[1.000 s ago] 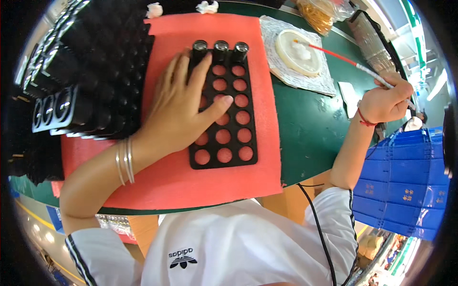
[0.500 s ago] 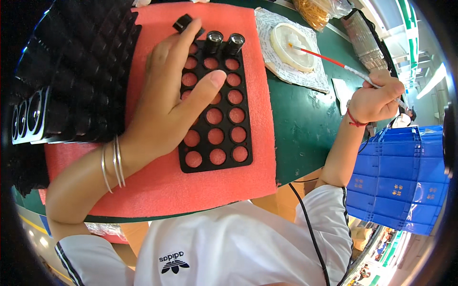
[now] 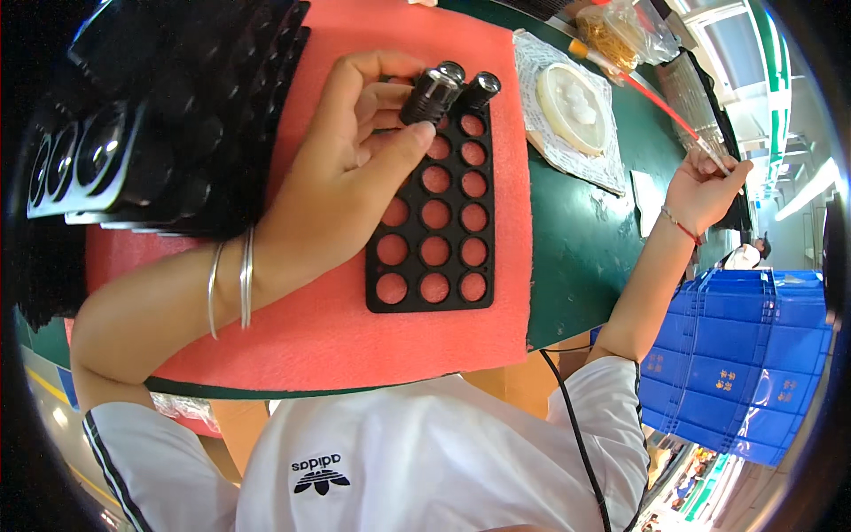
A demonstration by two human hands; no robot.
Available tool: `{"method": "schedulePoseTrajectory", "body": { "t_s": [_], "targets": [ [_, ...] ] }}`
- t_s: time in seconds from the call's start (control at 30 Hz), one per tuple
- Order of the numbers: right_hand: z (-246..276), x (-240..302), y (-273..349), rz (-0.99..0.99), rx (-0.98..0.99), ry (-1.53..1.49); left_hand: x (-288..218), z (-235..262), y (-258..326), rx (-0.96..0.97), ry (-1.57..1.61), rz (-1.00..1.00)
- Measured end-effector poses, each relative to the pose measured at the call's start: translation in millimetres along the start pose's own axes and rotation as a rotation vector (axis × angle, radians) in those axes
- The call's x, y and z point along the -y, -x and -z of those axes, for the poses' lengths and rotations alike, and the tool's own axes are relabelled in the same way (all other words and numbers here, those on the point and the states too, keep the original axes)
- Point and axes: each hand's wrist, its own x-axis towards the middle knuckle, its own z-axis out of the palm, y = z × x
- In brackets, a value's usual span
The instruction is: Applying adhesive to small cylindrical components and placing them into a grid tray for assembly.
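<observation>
Head view: left hand (image 3: 355, 168) fingers grasp a black ribbed cylinder (image 3: 429, 94) at the far end of the black perforated plastic tray (image 3: 433, 217).
Right hand (image 3: 705, 186), past the bench's right edge, pinches a thin red-handled brush (image 3: 660, 108); its tip is hidden.

Our two bare hands and forearms, seen from above.

Our left hand (image 3: 355, 168) lies palm-down with the forearm running in from the lower left, two thin bangles at the wrist. Its fingers are curled inward and the thumb is pressed against them in a pinch. Our right hand (image 3: 705, 186) reaches far out to the right, arm nearly straight, fingers closed in a narrow grip, a thin red band at the wrist.
</observation>
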Motion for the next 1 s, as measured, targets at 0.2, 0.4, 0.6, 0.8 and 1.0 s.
{"method": "schedulePoseTrajectory", "body": {
  "t_s": [0.2, 0.4, 0.6, 0.8, 1.0],
  "targets": [
    [-22, 11, 20, -0.27, 0.296, -0.436, -1, 2, -3, -0.034, 0.13, 0.141],
    [-51, 22, 45, -0.237, 0.391, -0.379, 1, 4, -4, -0.101, 0.16, 0.089],
    [-60, 22, 56, -0.197, 0.314, -0.265, -2, 5, -4, -0.064, 0.08, 0.155],
    [-51, 12, 52, -0.175, 0.362, -0.19, 0, 5, -2, -0.048, 0.139, 0.131],
    [-46, 12, 50, -0.158, 0.355, -0.158, 0, 4, -4, 0.013, 0.195, 0.132]
  ]
}}
